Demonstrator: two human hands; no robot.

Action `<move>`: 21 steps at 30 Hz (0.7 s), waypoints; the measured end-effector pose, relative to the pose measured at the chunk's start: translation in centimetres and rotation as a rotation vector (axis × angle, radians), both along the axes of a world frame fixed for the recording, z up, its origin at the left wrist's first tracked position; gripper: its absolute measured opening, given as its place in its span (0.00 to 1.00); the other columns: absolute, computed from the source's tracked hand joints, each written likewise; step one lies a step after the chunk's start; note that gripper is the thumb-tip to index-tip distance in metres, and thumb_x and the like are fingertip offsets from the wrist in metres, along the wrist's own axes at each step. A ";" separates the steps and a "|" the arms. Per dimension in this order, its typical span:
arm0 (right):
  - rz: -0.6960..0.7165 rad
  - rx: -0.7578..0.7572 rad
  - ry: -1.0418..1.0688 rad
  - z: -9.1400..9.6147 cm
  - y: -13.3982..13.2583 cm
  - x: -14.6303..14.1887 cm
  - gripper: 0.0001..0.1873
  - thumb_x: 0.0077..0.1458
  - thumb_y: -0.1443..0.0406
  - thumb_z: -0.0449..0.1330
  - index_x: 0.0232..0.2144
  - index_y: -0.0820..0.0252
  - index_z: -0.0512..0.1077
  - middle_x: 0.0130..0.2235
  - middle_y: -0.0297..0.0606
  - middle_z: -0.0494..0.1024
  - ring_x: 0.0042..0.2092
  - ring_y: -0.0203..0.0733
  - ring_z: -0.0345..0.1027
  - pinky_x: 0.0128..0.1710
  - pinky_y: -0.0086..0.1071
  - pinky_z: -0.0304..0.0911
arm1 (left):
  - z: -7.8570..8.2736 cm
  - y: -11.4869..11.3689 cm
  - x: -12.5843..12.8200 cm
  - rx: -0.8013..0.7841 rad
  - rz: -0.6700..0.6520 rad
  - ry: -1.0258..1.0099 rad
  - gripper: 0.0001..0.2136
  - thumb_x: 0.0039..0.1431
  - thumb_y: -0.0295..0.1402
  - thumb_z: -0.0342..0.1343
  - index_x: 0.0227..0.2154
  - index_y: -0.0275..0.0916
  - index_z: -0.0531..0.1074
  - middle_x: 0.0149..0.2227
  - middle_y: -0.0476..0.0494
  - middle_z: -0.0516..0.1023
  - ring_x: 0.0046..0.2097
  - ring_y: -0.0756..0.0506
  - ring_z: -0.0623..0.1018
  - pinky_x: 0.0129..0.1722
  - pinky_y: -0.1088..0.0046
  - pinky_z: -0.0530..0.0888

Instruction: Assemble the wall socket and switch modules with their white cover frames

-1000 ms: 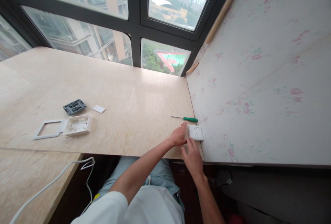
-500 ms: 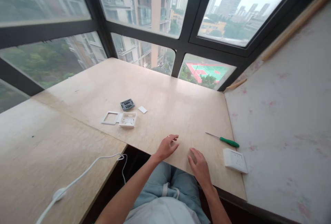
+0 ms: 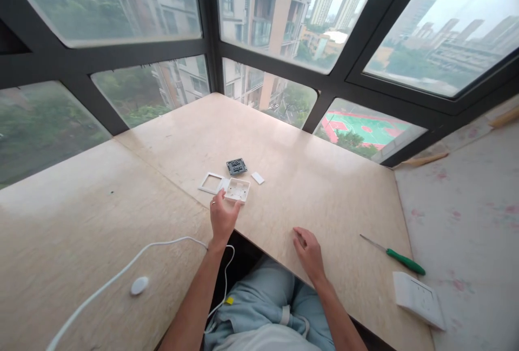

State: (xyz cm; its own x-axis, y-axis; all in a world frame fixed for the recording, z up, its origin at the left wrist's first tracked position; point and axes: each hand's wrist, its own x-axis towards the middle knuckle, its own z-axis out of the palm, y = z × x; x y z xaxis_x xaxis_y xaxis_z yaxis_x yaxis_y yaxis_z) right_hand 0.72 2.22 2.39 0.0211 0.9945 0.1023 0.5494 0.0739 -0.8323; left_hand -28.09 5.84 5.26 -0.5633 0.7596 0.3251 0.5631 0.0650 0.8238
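My left hand (image 3: 222, 216) reaches across the beige table (image 3: 316, 194), fingers apart, its tips right at a white plastic box (image 3: 237, 190). A white square frame (image 3: 211, 183) lies just left of the box. Behind them sit a dark grey switch module (image 3: 237, 166) and a small white rectangular piece (image 3: 257, 178). My right hand (image 3: 309, 253) rests near the table's front edge, fingers loosely curled, holding nothing. A white wall socket (image 3: 418, 299) lies at the table's right corner, far from both hands.
A green-handled screwdriver (image 3: 395, 256) lies right of my right hand. A white cable with an inline switch (image 3: 139, 285) runs over the lower left board and down past the table edge. Windows ring the table's far sides. A floral-papered surface (image 3: 466, 221) borders the right.
Both hands left the white socket at the right corner. My left hand swept left to the white box; the view turned left with it. My right hand settled near the front edge.
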 end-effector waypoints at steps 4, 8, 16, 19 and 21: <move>0.078 -0.055 0.110 0.7 2.2 -3.3 0.18 0.54 0.58 0.57 0.44 0.62 0.75 0.44 0.48 0.79 0.43 0.48 0.74 0.41 0.43 0.71 | -0.6 0.2 -1.2 -0.124 -0.016 -0.148 0.31 0.49 0.37 0.64 0.55 0.36 0.63 0.52 0.34 0.73 0.54 0.36 0.72 0.55 0.52 0.69; 0.172 -0.111 0.251 0.9 5.1 -7.7 0.22 0.52 0.57 0.59 0.48 0.60 0.73 0.47 0.48 0.79 0.44 0.48 0.75 0.41 0.42 0.73 | -1.0 0.5 -1.2 -0.158 -0.043 -0.318 0.28 0.52 0.32 0.61 0.56 0.36 0.62 0.56 0.33 0.70 0.58 0.38 0.71 0.57 0.56 0.68; 0.257 -0.180 0.506 0.3 9.0 -15.7 0.38 0.47 0.55 0.64 0.59 0.61 0.64 0.64 0.50 0.62 0.66 0.55 0.53 0.63 0.53 0.54 | -1.9 1.3 -1.7 -0.173 -0.080 -0.465 0.30 0.52 0.24 0.59 0.59 0.37 0.62 0.61 0.33 0.67 0.64 0.40 0.66 0.62 0.60 0.64; 0.350 -0.205 0.600 1.0 9.0 -17.1 0.36 0.48 0.57 0.63 0.59 0.59 0.64 0.62 0.44 0.67 0.64 0.52 0.59 0.63 0.49 0.56 | -1.9 1.3 -1.8 -0.175 -0.110 -0.490 0.31 0.51 0.23 0.58 0.60 0.36 0.61 0.62 0.33 0.67 0.64 0.40 0.66 0.63 0.61 0.64; 0.399 -0.212 0.647 1.6 8.7 -17.6 0.34 0.49 0.59 0.62 0.59 0.58 0.64 0.60 0.41 0.69 0.62 0.50 0.63 0.62 0.46 0.58 | -1.6 1.2 -1.8 -0.187 -0.132 -0.523 0.32 0.52 0.22 0.57 0.61 0.35 0.60 0.61 0.32 0.67 0.63 0.40 0.67 0.62 0.61 0.65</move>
